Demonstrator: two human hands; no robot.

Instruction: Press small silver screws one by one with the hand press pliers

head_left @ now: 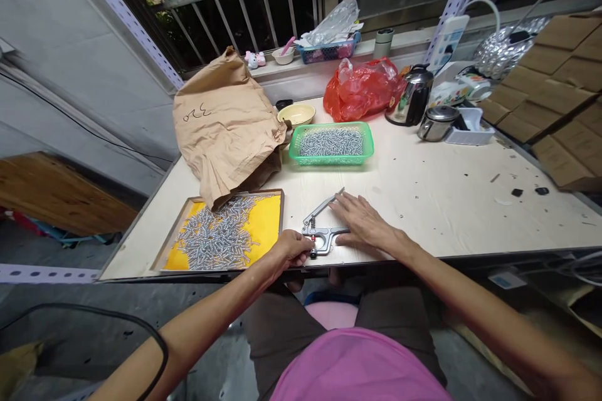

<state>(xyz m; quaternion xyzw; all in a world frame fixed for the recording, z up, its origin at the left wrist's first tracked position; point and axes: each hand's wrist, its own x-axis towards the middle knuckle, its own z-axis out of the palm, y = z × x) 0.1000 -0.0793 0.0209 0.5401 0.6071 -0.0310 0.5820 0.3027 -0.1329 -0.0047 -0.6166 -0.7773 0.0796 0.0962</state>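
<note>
Left hand [292,248] pinches (contents hidden) at the pliers [329,234]; right hand [365,223] spreads over their handles [324,204].

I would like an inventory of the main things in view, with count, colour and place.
Table: 1, pale, centre
Hand pliers: 1, grey, near edge
Small metal parts: many, silver, two containers
Shallow tray: 1, yellow inside, near left
Plastic basket: 1, green, mid-table
Paper bag: 1, brown, behind tray
Bowl: 1, cream, behind basket
Plastic bag: 1, red, back
Kettle: 1, silver and black, back right
Lidded pot: 1, silver, beside kettle
Cardboard: several pieces, brown, far right
Left hand: 1, bare, at pliers' jaws
Right hand: 1, bare, at pliers' handles
</note>
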